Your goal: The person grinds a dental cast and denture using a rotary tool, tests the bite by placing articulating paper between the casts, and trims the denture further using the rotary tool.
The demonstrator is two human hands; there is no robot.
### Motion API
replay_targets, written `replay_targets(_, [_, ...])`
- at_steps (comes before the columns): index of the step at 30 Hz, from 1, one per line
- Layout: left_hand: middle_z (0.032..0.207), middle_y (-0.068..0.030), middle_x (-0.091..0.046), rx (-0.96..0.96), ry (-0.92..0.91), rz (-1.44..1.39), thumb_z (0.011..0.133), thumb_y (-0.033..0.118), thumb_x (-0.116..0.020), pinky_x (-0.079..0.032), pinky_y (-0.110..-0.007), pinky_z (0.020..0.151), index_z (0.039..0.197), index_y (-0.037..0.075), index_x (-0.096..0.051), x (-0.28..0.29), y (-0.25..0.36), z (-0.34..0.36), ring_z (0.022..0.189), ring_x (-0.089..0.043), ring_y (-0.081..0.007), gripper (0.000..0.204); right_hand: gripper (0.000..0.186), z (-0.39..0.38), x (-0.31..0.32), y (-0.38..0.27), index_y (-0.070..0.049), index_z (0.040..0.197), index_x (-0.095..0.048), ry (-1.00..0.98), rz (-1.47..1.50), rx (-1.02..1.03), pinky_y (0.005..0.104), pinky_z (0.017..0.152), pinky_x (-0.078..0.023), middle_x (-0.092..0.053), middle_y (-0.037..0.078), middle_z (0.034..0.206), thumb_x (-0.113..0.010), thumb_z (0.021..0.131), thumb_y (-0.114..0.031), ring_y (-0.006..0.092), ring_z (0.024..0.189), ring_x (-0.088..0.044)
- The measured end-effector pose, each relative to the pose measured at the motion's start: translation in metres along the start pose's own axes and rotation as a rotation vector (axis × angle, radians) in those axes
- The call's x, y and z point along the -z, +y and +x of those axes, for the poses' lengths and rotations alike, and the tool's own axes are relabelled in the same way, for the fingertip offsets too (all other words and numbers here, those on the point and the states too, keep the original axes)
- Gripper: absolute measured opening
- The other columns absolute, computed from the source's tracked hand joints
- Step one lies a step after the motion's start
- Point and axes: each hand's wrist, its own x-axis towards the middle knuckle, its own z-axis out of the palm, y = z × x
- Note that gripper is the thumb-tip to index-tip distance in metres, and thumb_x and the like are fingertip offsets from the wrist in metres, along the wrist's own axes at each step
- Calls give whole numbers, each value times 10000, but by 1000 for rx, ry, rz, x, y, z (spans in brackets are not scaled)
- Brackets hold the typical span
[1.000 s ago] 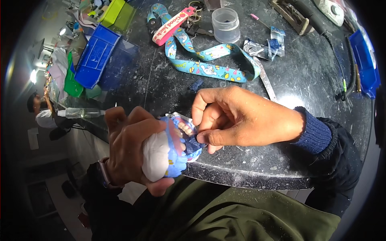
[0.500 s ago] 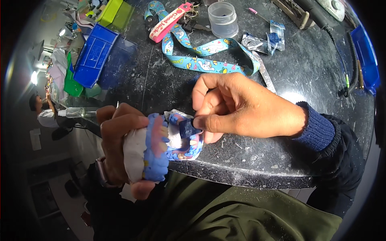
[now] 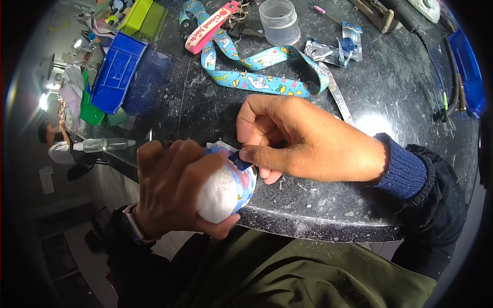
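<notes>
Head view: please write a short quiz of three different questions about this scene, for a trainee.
1. True or false: the left hand holds the white and blue model.
2. Which lies nearest the clear round cup? A) spray bottle B) patterned lanyard C) blue tray
3. Fill in: the right hand pinches a small ____ piece at the model's top.

Key: 1 true; 2 B; 3 blue.

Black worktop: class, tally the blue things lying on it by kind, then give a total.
Blue plastic trays: 2
Blue patterned lanyard: 1
Small packet with blue contents: 1
Total: 4
</notes>
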Motion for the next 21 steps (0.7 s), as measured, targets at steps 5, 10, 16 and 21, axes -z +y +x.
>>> replay_targets(5, [799,-41,-570,132,427,-546,663,680,-605,-283,-380,809,1090,28,-483,-17,-12,-17,680,-523,-172,789,127,2,0,3,-20,852,-443,25,83,-9,217,582,-514,-562,26,725,-565,875,7,74,626,-584])
replay_targets(10, [782,-34,-574,-7,252,-385,649,693,-611,-281,-382,819,1103,30,-465,-7,-13,-12,665,-521,-172,816,111,2,-3,4,-27,856,-443,62,35,38,213,567,-496,-565,26,717,-548,880,2,69,622,-577])
replay_targets(16, [792,-31,-571,-34,21,-91,613,610,-693,-277,-375,807,1091,61,-521,-2,1,-1,653,-519,-171,748,106,4,-4,7,-34,861,-444,32,-45,89,208,546,-456,-560,22,710,-544,885,-11,55,615,-548])
replay_targets(21, [825,-62,-555,-104,30,-304,586,583,-705,-289,-377,787,1122,50,-496,3,-13,-5,733,-498,-166,784,105,3,-4,8,-33,857,-440,35,-41,116,210,543,-452,-556,22,707,-538,889,-14,52,619,-542])
